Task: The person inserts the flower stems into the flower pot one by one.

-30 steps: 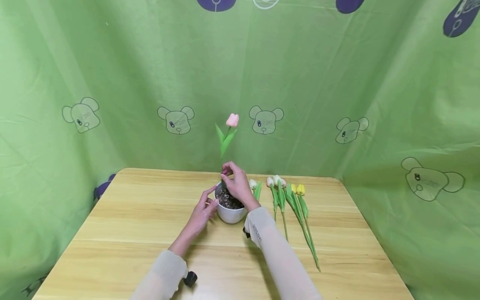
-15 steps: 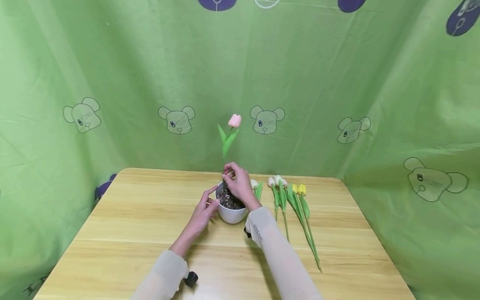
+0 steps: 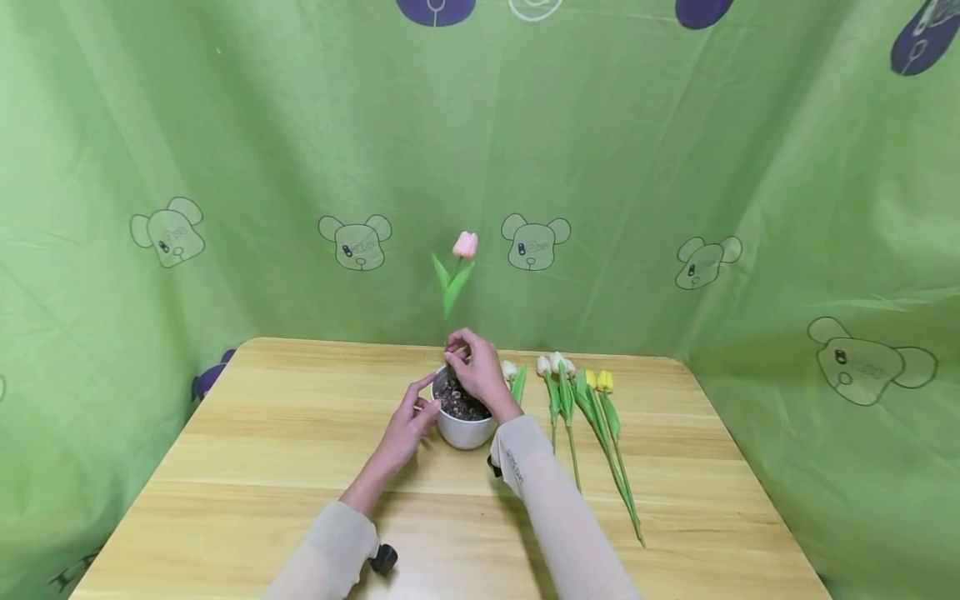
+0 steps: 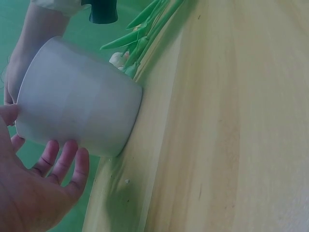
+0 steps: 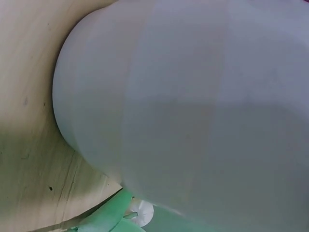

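A white flowerpot (image 3: 466, 433) filled with dark soil (image 3: 460, 402) stands upright on the table. A pink tulip (image 3: 465, 245) with two green leaves rises from the pot's far left part. My right hand (image 3: 480, 371) reaches over the soil and pinches its stem low down, hiding the stem's lower part. On the pot's left side, my left hand (image 3: 405, 427) holds the wall: in the left wrist view its thumb lies at the rim and its curved fingers (image 4: 63, 159) bear on the pot (image 4: 77, 96). The right wrist view is mostly filled by the pot wall (image 5: 169, 96).
Right of the pot, pale pink and white tulips (image 3: 557, 363) lie on the wooden table (image 3: 262, 467). Yellow tulips (image 3: 604, 382) lie beside them, stems toward the front. A white tulip (image 3: 509, 369) lies just behind the pot. A green curtain (image 3: 637, 167) hangs around the table.
The pink tulip's head sways slightly right, then back left. Both hands keep their places at the pot and stem.
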Demonstrator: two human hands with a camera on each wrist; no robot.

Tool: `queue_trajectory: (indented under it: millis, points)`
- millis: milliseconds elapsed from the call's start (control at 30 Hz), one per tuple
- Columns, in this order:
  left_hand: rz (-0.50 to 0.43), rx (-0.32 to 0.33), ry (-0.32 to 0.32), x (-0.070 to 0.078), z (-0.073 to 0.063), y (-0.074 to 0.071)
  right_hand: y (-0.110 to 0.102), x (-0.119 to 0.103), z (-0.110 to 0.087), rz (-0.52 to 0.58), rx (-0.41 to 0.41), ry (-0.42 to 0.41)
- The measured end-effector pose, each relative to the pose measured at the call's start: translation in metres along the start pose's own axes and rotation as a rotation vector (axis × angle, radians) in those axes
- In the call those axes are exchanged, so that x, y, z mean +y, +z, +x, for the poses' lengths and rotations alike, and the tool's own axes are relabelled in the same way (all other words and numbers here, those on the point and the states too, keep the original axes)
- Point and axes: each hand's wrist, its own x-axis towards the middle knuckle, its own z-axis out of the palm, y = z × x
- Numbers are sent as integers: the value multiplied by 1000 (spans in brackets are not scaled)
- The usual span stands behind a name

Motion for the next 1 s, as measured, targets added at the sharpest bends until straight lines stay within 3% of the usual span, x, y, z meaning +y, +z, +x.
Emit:
queue_trajectory:
  millis: [400, 600, 733, 900, 1000]
  points:
    - [7, -4, -16, 6, 0, 0, 2, 0, 1, -20, -10, -21]
    - [13, -53, -26, 31, -10, -5, 2, 3, 1, 9, -5, -12]
    - [0, -50, -20, 42, -16, -6, 3, 6, 3, 28, 16, 21]
    - [-20, -43, -19, 40, -16, -5, 2, 7, 4, 60, 35, 28]
    - [-15, -25, -18, 22, -8, -2, 1, 6, 4, 75, 36, 22]
